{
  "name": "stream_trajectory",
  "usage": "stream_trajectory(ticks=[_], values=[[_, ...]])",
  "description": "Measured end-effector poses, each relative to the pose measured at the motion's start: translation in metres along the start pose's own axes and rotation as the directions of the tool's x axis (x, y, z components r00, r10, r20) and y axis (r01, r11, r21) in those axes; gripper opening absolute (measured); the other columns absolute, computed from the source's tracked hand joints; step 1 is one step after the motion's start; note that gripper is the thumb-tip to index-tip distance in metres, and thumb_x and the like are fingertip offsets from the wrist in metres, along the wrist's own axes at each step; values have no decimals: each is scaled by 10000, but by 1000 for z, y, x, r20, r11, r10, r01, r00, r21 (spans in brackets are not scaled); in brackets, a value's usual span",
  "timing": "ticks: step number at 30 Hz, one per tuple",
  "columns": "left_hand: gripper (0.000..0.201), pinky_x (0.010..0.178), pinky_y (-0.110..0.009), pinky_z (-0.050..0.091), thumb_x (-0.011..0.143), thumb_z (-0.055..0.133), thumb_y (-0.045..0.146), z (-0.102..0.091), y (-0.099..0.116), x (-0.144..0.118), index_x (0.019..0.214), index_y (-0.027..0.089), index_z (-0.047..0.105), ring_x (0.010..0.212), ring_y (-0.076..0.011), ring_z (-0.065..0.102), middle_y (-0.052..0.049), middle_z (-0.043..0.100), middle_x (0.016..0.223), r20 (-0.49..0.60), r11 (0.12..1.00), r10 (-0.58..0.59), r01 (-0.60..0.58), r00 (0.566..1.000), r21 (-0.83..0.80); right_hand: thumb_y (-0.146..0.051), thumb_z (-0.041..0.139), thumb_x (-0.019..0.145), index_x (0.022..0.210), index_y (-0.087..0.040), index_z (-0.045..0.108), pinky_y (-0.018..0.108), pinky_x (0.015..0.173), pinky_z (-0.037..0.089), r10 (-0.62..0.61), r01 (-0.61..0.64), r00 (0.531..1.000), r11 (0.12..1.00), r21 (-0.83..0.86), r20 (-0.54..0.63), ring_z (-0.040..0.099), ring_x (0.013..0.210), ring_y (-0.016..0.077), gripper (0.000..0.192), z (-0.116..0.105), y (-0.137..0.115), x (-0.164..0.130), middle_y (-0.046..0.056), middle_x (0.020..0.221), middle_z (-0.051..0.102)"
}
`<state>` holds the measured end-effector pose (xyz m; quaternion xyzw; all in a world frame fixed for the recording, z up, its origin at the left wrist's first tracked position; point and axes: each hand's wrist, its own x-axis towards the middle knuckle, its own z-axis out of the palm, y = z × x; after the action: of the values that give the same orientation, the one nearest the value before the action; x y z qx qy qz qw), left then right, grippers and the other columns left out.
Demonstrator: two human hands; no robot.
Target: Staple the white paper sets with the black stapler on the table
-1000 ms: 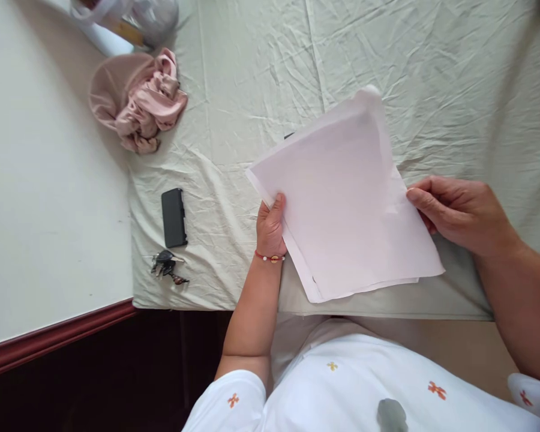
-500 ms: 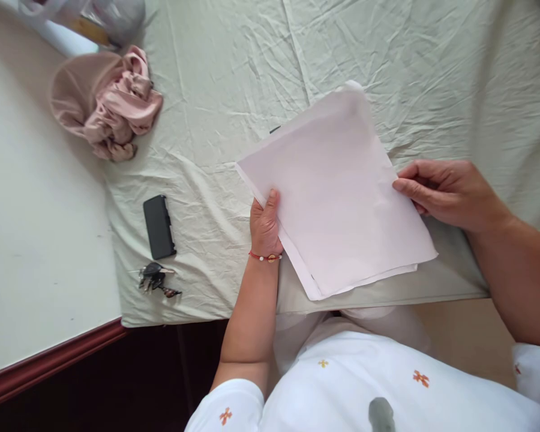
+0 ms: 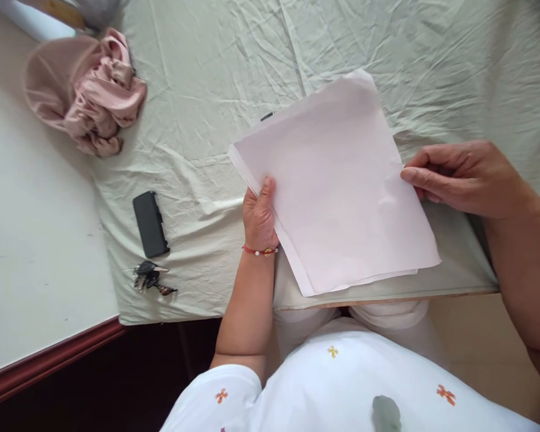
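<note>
Both hands are gripping the thin stack of white paper sheets (image 3: 337, 186) above the wrinkled pale-green sheet-covered table (image 3: 216, 78), left hand (image 3: 258, 213) pinching one edge, right hand (image 3: 463, 180) the opposite, best keeping edges aligned.

Two bare hands are in view: the left hand (image 3: 260, 211) and the right hand (image 3: 463, 177), one at each side of a single stack of pale pink paper sheets (image 3: 337, 186). At least two sheets show at its lower edge; the exact number cannot be told. Left of the stack lie one black rectangular phone (image 3: 150, 224) and one bunch of dark metal keys (image 3: 149, 278). Further left and up from the stack sits one crumpled pink satin cloth (image 3: 87, 96). One wrinkled pale green sheet (image 3: 216, 78) lies under the stack.
</note>
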<state>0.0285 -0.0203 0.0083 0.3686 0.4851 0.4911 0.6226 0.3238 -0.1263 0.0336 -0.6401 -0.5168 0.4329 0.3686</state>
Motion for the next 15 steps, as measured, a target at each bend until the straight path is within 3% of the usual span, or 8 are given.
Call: stream_trajectory(ticks=[7, 15], values=[[419, 1199, -408, 531, 731, 929, 469, 4, 0, -7, 1066, 246, 813, 1354, -306, 674, -43, 834, 1127, 112, 999, 32, -30, 993, -18, -465, 808, 871, 859, -212, 720, 254, 433, 335, 50, -48, 999, 996, 79, -21, 443, 478, 90, 268, 5, 5, -1, -25, 555, 525], [358, 1250, -439, 490, 782, 905, 420, 4, 2, -6, 1072, 238, 801, 1483, -328, 556, -48, 792, 1274, 72, 997, 13, -7, 997, -82, -557, 815, 846, 802, -214, 724, 266, 431, 352, 22, -19, 996, 999, 35, -88, 469, 478, 96, 358, 8, 1, 1, 0, 572, 567]])
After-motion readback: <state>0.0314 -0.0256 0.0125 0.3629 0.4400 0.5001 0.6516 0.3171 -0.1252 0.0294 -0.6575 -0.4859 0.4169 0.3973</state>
